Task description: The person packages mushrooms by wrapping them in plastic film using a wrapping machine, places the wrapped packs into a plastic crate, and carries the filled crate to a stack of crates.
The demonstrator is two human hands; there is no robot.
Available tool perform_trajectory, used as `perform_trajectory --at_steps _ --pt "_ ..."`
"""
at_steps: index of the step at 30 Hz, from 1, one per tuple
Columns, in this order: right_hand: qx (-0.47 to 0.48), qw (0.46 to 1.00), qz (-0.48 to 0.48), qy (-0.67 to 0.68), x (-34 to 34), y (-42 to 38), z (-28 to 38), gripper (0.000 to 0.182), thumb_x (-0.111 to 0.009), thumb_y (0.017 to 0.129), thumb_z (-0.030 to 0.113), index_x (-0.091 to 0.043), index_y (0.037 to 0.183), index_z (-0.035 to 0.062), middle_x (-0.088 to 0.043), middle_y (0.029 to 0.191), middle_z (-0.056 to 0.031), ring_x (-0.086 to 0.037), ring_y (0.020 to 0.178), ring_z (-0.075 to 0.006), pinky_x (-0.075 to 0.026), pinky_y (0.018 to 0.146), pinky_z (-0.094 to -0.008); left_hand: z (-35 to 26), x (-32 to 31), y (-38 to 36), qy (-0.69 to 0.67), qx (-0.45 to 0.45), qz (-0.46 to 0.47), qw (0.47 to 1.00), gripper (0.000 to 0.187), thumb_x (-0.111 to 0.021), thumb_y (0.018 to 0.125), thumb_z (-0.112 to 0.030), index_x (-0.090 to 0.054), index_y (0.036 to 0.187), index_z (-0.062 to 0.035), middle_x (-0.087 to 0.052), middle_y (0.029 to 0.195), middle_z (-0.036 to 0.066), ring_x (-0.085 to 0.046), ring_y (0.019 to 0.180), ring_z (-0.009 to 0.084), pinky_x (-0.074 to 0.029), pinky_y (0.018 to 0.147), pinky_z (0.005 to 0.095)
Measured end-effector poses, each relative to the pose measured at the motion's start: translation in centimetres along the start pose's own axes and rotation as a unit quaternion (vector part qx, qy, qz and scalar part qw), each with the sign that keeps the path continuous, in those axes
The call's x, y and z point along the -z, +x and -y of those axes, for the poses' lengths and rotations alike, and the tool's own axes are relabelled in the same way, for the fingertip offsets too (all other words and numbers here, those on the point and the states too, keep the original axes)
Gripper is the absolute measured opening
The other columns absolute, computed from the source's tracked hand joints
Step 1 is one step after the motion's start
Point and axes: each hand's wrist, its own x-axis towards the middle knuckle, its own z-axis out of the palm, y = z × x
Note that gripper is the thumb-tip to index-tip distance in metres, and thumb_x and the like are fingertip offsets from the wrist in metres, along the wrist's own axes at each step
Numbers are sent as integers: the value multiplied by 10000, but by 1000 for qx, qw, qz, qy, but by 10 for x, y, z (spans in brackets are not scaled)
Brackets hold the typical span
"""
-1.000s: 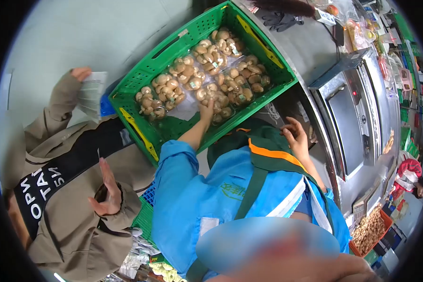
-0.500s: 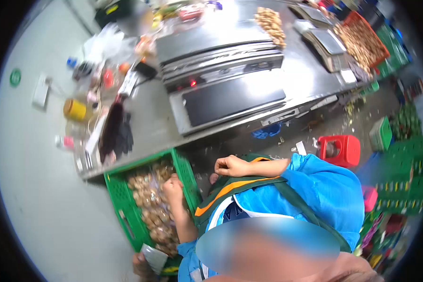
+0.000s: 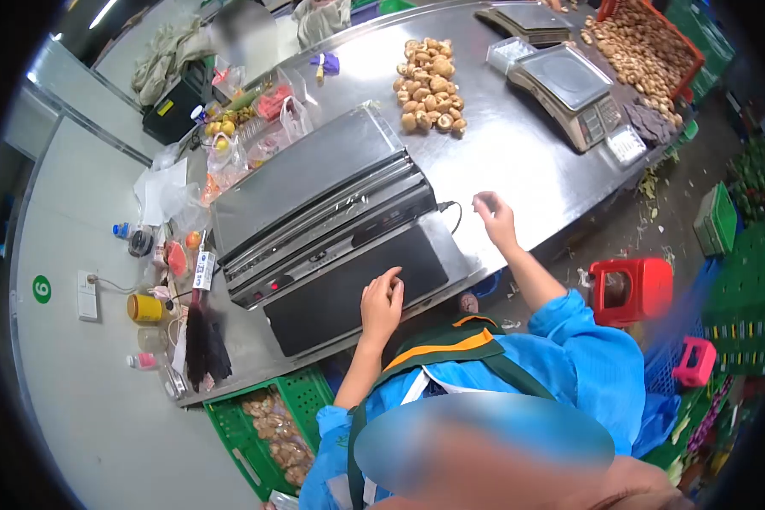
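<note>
My left hand (image 3: 382, 306) is held over the black plate (image 3: 340, 293) at the front of a steel film-wrapping machine (image 3: 306, 200). Its fingers are extended and nothing is in them. To the right of the machine, my right hand (image 3: 495, 219) hovers above the steel table (image 3: 518, 183), loosely curved with the fingers apart and holding nothing visible. A pile of brown mushrooms (image 3: 431, 85) lies beyond it on the tabletop. Below my left arm, a green crate (image 3: 238, 438) holds bagged mushrooms (image 3: 279, 433).
A weighing scale (image 3: 565, 85) stands at the right, near a red-orange crate (image 3: 654, 34) of mushrooms. Bottles, bags and a yellow jar (image 3: 144, 308) crowd the table's left end. A red stool (image 3: 631, 291) is on the floor at the right.
My left hand has risen from the green crate to above the machine's plate. My right hand has moved from my waist to over the table, its fingers loosening. The view has shifted too.
</note>
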Motion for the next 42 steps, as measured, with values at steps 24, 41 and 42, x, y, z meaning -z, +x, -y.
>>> perform_trajectory --at_steps 24,41,42 --pt "327 811 218 -434 -100 299 -136 462 -561 736 485 -583 1045 142 -544 1046 -81 -481 998 -270 -320 880 -443 11 -63 55 173 36 -71 982 74 -596 754 -58 -633 816 -70 -502 558 44 -491 498 209 -339 519 335" --pt "-41 963 -64 -258 166 125 -106 602 -646 746 297 -446 1249 33 -493 1187 -209 -468 1095 -352 -350 954 -424 -41 -250 199 -65 85 128 986 784 -703 707 -182 -246 1321 -9 -286 1307 247 -318 1213 389 -295 1015 417" --pt "-142 974 -74 -158 172 120 -116 632 -637 769 306 -406 1291 35 -494 1194 -204 -470 1109 -345 -367 947 -401 -27 -266 202 -78 129 153 977 882 -740 663 -250 -214 1335 -25 -248 1317 260 -299 1222 395 -292 1015 422"
